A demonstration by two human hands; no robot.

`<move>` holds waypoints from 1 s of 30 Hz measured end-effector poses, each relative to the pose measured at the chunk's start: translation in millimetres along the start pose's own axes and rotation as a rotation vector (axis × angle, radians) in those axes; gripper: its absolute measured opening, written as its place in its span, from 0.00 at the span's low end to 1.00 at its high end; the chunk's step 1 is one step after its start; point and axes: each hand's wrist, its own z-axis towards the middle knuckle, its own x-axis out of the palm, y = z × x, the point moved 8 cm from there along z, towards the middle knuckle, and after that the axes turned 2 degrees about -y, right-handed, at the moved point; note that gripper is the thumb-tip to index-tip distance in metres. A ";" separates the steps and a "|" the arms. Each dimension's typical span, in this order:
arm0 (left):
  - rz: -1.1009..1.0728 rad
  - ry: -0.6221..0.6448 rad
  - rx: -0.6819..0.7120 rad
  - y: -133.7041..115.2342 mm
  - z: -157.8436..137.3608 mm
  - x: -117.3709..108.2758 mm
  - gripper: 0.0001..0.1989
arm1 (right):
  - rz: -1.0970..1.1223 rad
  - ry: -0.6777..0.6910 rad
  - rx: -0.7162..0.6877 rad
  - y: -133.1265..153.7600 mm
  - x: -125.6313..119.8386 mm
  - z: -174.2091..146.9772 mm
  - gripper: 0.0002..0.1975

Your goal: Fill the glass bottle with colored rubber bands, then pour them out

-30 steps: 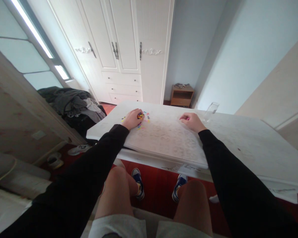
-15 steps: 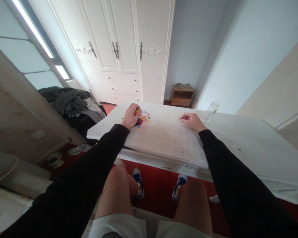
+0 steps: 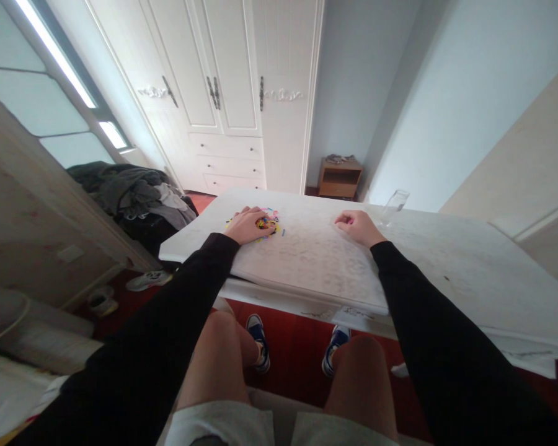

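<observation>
On the left part of the white table [image 3: 307,272] lies a pile of small colourful pieces [image 3: 266,224] that look like paper clips, in yellow, pink, blue, black and other colours. My left hand [image 3: 247,225] rests palm down over its left side, thumb and fingers apart and curved around it, hiding some of the pieces. Farther right, my right hand [image 3: 359,228] is closed just above or on the tabletop. A bit of pink shows between its fingers; the exact shape is hidden. Just behind that hand, a clear glass jar [image 3: 393,208] stands on the table.
A white wardrobe [image 3: 223,68] and a small wooden cabinet [image 3: 340,179] stand beyond the table. Dark clothes [image 3: 125,186] are heaped at the left. Shoes [image 3: 147,280] lie on the red floor. The table's near edge runs above my knees.
My left hand has gone from fingers curled around some of the pieces to lying flatter and spread over the pile. The pieces are gathered differently. My right hand stays nearly still.
</observation>
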 end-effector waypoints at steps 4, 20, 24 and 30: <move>-0.039 -0.025 0.040 0.1 6.4 0.6 0.14 | -0.003 0.003 -0.006 0.9 0.1 -0.4 0.06; -0.236 -0.328 0.083 -11.4 -0.4 -42.0 0.09 | -0.023 0.009 0.015 1.8 0.4 -2.0 0.08; -0.246 -0.305 0.089 -8.2 -1.3 -41.3 0.07 | -0.022 0.013 0.005 1.5 0.4 -1.9 0.08; -0.044 0.053 -0.040 -1.2 -5.5 -10.4 0.18 | -0.025 0.029 -0.001 1.0 1.7 -1.2 0.07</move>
